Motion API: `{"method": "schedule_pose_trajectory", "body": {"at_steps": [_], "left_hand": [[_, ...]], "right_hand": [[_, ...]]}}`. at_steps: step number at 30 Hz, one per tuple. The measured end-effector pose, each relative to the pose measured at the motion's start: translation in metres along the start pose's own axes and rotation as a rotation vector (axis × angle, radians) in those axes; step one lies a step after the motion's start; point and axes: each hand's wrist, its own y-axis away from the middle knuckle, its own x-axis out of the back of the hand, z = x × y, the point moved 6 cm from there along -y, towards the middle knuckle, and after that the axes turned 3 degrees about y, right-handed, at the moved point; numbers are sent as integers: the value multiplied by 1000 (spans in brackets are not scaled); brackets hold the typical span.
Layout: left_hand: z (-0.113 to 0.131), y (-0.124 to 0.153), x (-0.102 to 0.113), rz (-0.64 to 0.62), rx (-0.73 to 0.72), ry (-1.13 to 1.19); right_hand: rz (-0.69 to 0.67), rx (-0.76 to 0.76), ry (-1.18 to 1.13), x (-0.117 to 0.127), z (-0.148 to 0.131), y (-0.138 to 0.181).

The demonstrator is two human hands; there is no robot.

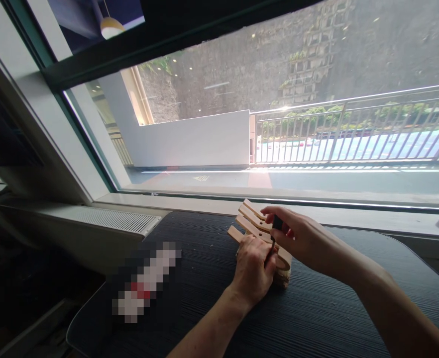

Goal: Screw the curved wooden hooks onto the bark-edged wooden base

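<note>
A light wooden piece [250, 221] with several flat prongs lies on the black grooved table [316, 318] close to the window sill. My left hand [252, 271] rests on top of its near end, fingers curled down over the wood and holding it in place. My right hand [297, 238] comes in from the right and pinches a small dark-handled tool [276, 224], its thin tip pointing down at the wood between my two hands. The wood's near end is hidden under my left hand.
A blurred-out oblong thing [145, 283] lies on the table to the left. A white vent grille [118, 220] runs along the sill at left. A large window [279, 99] faces a balcony railing [354, 134] and a stone wall. Small wood chips dot the table.
</note>
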Motion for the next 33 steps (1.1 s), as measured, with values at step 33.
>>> {"method": "schedule_pose_trajectory", "body": {"at_steps": [33], "left_hand": [[1,1,0,-20,-7,3]], "right_hand": [[47,-28,85,2,-4,3]]}}
